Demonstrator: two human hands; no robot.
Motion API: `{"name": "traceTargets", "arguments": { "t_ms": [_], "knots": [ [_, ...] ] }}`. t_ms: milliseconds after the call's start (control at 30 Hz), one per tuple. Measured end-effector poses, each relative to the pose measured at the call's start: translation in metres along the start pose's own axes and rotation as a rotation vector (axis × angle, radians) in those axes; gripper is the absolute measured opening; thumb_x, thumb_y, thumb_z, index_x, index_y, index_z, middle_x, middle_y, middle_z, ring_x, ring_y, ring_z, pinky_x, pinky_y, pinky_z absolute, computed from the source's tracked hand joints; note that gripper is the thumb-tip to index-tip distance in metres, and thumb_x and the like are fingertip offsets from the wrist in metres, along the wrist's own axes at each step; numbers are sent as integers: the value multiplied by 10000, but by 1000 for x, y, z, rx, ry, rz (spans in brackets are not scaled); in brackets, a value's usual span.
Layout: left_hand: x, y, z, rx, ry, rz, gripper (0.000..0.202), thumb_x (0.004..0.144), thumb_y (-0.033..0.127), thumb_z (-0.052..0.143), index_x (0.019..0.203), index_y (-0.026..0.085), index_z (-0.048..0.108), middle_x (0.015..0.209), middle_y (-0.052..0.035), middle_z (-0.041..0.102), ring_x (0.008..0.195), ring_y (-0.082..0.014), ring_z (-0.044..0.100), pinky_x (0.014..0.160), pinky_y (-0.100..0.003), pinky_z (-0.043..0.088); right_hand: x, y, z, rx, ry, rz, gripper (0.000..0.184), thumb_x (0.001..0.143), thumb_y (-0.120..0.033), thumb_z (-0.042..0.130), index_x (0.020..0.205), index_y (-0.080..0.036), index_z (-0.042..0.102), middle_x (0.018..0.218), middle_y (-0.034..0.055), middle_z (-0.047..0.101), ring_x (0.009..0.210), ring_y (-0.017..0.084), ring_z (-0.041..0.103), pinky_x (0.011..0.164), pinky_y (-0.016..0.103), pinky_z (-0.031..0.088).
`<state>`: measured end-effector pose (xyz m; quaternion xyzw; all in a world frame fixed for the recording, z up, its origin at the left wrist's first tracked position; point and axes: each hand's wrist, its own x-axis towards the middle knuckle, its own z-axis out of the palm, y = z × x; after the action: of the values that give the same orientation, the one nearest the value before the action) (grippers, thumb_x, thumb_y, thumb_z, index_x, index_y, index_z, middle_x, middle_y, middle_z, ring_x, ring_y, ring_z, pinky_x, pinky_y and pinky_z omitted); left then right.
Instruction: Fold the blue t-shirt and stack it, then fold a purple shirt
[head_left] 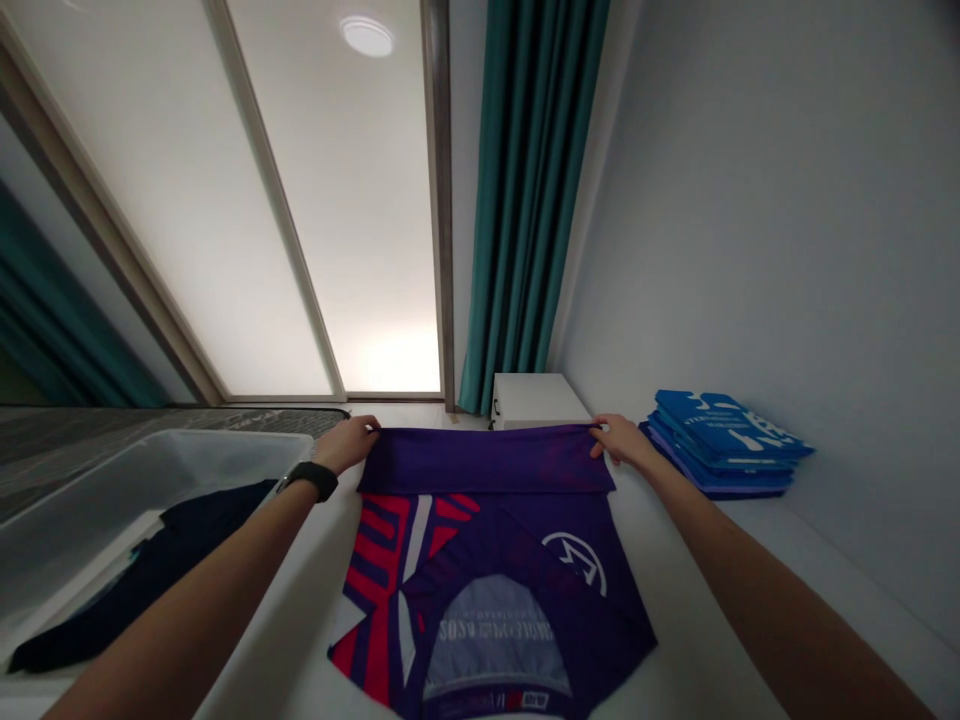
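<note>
A purple shirt [487, 560] with red and white panels lies flat on a white table [675, 600], its far hem folded back toward me as a purple band. My left hand [346, 443] pinches the left end of that folded edge; a black watch sits on that wrist. My right hand [619, 438] pinches the right end of the same fold. Both arms are stretched out over the table on either side of the shirt.
A stack of folded blue garments [724, 442] rests at the right by the wall. A clear plastic bin [112, 500] at the left holds dark clothing [150, 570]. A small white cabinet [536, 400] and teal curtain [529, 200] stand beyond the table.
</note>
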<state>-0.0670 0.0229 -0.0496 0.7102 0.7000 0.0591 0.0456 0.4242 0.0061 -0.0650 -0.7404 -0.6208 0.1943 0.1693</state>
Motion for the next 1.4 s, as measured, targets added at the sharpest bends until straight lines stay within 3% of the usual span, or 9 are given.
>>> {"name": "traceTargets", "arguments": {
  "t_ms": [233, 367, 467, 567, 733, 867, 1067, 1267, 1400],
  "knots": [
    [-37, 13, -18, -204, 139, -61, 300, 856, 352, 420, 1050, 239, 619, 748, -4, 745, 857, -239, 686, 654, -284, 437, -31, -1, -2, 269, 98, 4, 191, 915, -236, 424, 1064, -173, 528, 806, 44, 760, 370, 101, 593, 504, 209, 449],
    [-59, 10, -21, -314, 206, -57, 292, 850, 394, 431, 1027, 238, 604, 770, 2, 759, 822, -233, 692, 632, -281, 444, -49, 11, -1, 420, 154, -35, 140, 892, -262, 454, 997, -188, 509, 800, 47, 756, 377, 122, 611, 521, 230, 478],
    [-79, 6, -20, -404, 213, -50, 321, 843, 441, 432, 1026, 230, 591, 794, -10, 765, 696, -221, 691, 593, -285, 463, -65, 19, -1, 445, 171, -67, 120, 888, -300, 453, 953, -205, 489, 821, 46, 754, 402, 132, 630, 552, 248, 493],
    [-104, 1, -12, -493, 199, -12, 354, 843, 487, 435, 1026, 217, 571, 828, -31, 766, 635, -218, 686, 593, -302, 489, -85, 29, 4, 445, 172, -91, 153, 869, -355, 468, 929, -215, 478, 825, 48, 751, 417, 146, 639, 566, 269, 493],
    [-147, -13, 12, -581, 126, 75, 397, 834, 559, 468, 988, 213, 588, 860, -57, 760, 768, -247, 706, 698, -336, 528, -126, 52, 25, 511, 127, -76, 294, 815, -509, 495, 897, -227, 486, 830, 53, 752, 421, 165, 630, 491, 282, 462],
    [-169, -24, 28, -613, 31, 102, 405, 830, 578, 477, 966, 225, 622, 880, -51, 751, 842, -251, 700, 709, -311, 525, -152, 60, 39, 524, 85, -71, 318, 782, -537, 515, 862, -230, 505, 780, 44, 749, 433, 159, 614, 530, 301, 486],
    [-185, -28, 37, -633, 29, 109, 412, 823, 583, 501, 930, 220, 662, 911, -42, 730, 834, -237, 670, 741, -295, 501, -170, 59, 43, 509, 89, -81, 299, 769, -498, 500, 888, -224, 528, 773, 26, 719, 463, 142, 566, 510, 287, 448],
    [-190, -28, 38, -611, 41, 99, 398, 847, 560, 441, 875, 227, 656, 868, -23, 719, 833, -231, 655, 738, -293, 493, -178, 60, 46, 355, 142, -78, 245, 771, -367, 346, 813, -234, 548, 470, -51, 488, 473, 172, 504, 513, 285, 393],
    [-187, -22, 43, -531, 63, 57, 387, 847, 565, 421, 776, 229, 598, 711, -3, 675, 673, -206, 629, 628, -280, 465, -180, 56, 49, 113, 240, -59, 282, 839, -429, 329, 714, -247, 503, 585, -2, 574, 573, 193, 574, 564, 295, 408]
  ]
}}
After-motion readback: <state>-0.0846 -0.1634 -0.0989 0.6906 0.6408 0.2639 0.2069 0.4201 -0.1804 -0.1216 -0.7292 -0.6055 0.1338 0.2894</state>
